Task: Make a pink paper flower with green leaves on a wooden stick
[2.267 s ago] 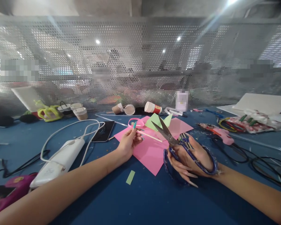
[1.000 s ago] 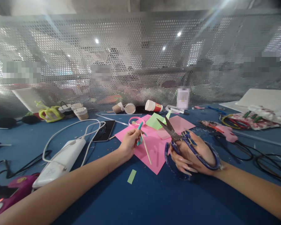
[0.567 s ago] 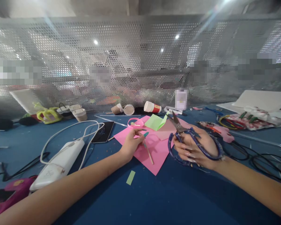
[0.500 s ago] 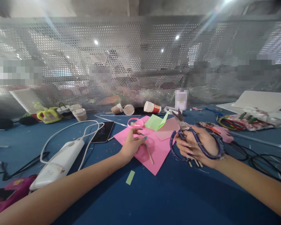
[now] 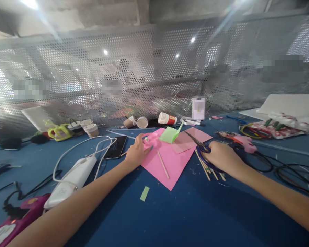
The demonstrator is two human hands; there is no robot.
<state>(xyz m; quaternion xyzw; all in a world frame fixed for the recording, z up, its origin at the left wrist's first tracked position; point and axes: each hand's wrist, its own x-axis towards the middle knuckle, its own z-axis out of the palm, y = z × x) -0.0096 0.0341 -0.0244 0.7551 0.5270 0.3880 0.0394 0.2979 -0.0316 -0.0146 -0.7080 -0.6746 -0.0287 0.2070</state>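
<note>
My left hand (image 5: 137, 151) is at the left edge of a bright pink paper sheet (image 5: 171, 171), its fingers and thumb closed around the near side of a pink paper ring (image 5: 154, 140). A thin wooden stick (image 5: 163, 165) lies on the sheet beside it. My right hand (image 5: 220, 156) grips the dark blue wrapped handles of scissors (image 5: 195, 139), low over the table, blades pointing to the far left over a paler pink paper (image 5: 189, 142). Several wooden sticks (image 5: 203, 164) lie under the scissors. A folded green paper (image 5: 169, 134) rests on the pink sheets.
A phone (image 5: 115, 147) and a white power strip (image 5: 70, 178) with cable lie left. A magenta device (image 5: 23, 214) is near front left, a pink glue gun (image 5: 243, 142) right. Stacked paper cups (image 5: 167, 118) lie by the mesh panel (image 5: 134, 85). A green paper scrap (image 5: 144, 193) is in front.
My right hand has lowered the scissors to the table, over the sticks, which now lie there. My left hand has moved left, away from the single stick, to the pink ring.
</note>
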